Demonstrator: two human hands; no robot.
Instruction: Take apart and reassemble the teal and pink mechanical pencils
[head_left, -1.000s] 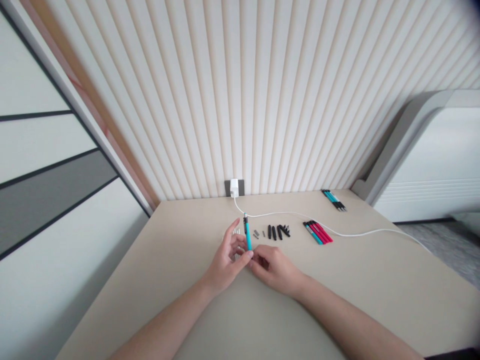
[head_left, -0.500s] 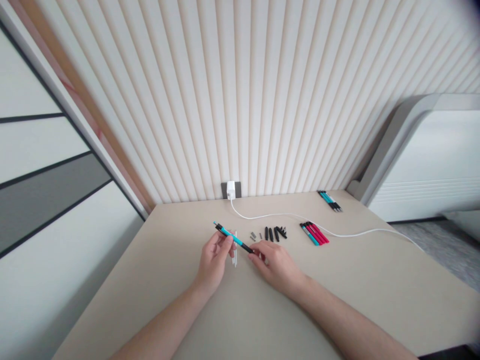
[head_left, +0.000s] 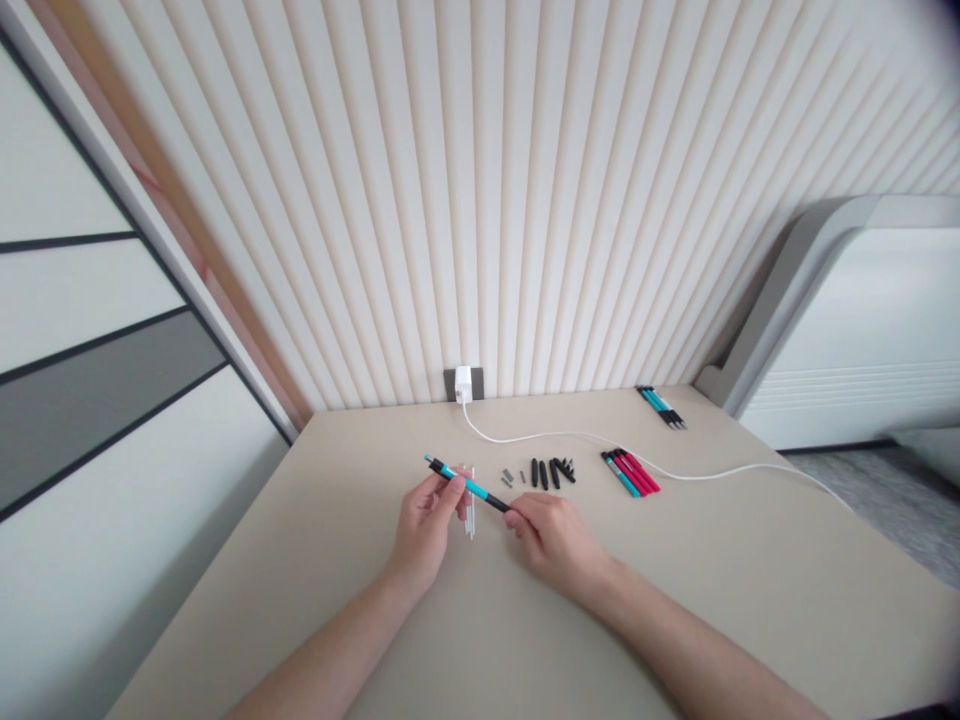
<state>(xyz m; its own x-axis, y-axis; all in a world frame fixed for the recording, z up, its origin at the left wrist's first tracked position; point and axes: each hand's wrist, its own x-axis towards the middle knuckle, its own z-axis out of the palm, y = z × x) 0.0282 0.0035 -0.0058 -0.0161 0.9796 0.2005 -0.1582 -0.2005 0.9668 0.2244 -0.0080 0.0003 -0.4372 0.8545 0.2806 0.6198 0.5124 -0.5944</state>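
Between my hands a blue-and-black click pen (head_left: 477,489) slants down to the right above the table. My left hand (head_left: 429,520) is closed around its blue barrel, thumb on top. The fingers of my right hand (head_left: 553,532) pinch the black grip at its lower end; the tip is hidden by them. Beneath the pen lie several thin white refills (head_left: 470,520), partly covered by my left fingers. Just beyond my right hand are small grey springs (head_left: 508,478), several black pen grips (head_left: 544,474) and small dark tips (head_left: 569,464).
Blue and red pen barrels (head_left: 630,473) lie side by side to the right. Several whole pens (head_left: 661,407) rest at the table's back right. A white cable (head_left: 555,434) runs across the table from a charger (head_left: 463,384) at the ribbed wall.
The pen has tilted slightly flatter, its upper end lower. My right fingers have curled more tightly around the black grip end. The view has shifted slightly.
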